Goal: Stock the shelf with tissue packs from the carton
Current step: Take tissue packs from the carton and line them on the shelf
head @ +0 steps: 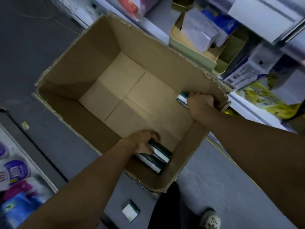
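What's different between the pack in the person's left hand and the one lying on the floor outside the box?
The pack in the left hand sits inside the carton, beside another pack; the floor pack lies alone outside it. The held pack is gripped by curled fingers; the floor pack is untouched. The held pack shows its long edge; the floor pack shows a pale, squarish face. Both are dark teal with white.

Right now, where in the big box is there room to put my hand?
The carton floor is bare across its middle and far-left end. It is crowded in the near corner, where the left hand grips teal tissue packs, and where the right hand holds another pack.
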